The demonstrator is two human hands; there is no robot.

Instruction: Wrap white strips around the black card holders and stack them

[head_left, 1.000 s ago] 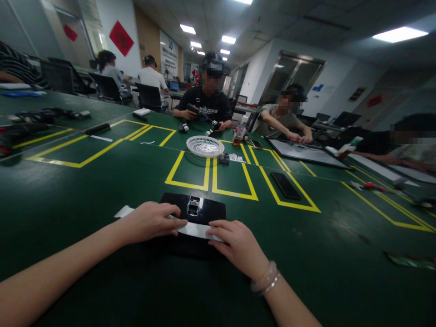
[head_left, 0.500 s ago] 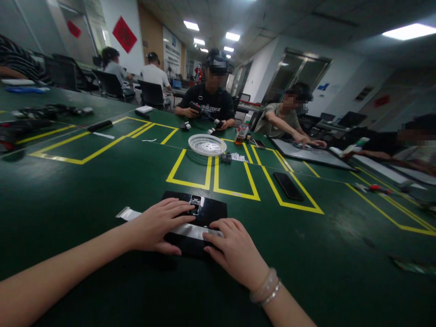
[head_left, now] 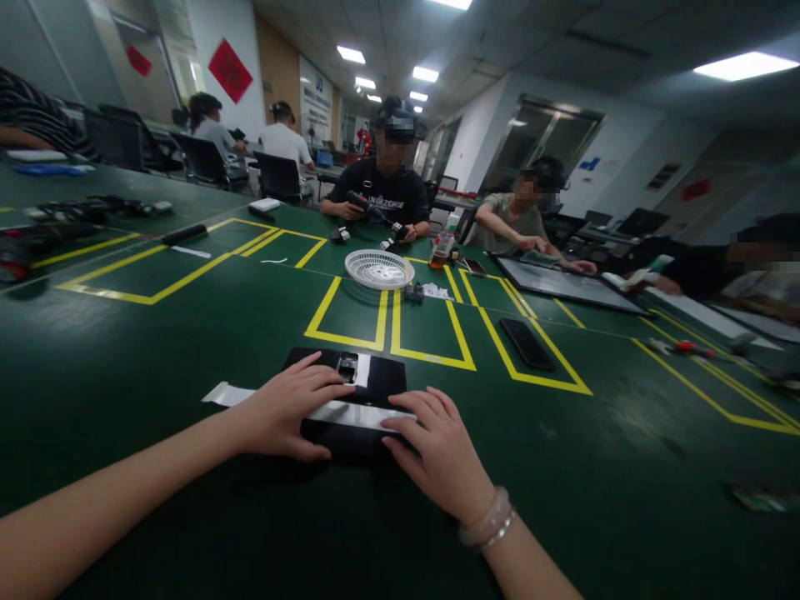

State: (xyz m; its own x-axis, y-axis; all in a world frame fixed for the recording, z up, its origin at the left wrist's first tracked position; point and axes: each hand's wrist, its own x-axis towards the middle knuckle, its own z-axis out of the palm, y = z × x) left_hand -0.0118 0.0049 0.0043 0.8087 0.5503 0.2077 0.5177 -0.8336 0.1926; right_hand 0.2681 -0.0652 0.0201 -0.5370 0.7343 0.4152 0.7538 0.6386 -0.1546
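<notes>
A black flat rectangular panel (head_left: 375, 375) lies on the table in front of me, with a small square opening and a white patch near its far edge. Across it runs a pale, shiny flat strip (head_left: 350, 415), whose left end sticks out past my wrist. My left hand (head_left: 293, 406) rests on the panel's left part, fingers spread over the strip and thumb by the near edge. At the right edge my right hand (head_left: 434, 446) has its fingers apart, the index finger touching the strip's right end. What lies under both palms is hidden.
Beyond the panel stands a white slotted basket (head_left: 379, 271), with a small dark part (head_left: 414, 292) beside it. A black phone (head_left: 526, 342) lies to the right. Yellow tape outlines (head_left: 431, 360) mark the green table (head_left: 187, 358). Several people work around it.
The panel and strip have shifted slightly left and away from me. My left fingers have spread wider, and the right fingers have lifted a little from the panel's right side.
</notes>
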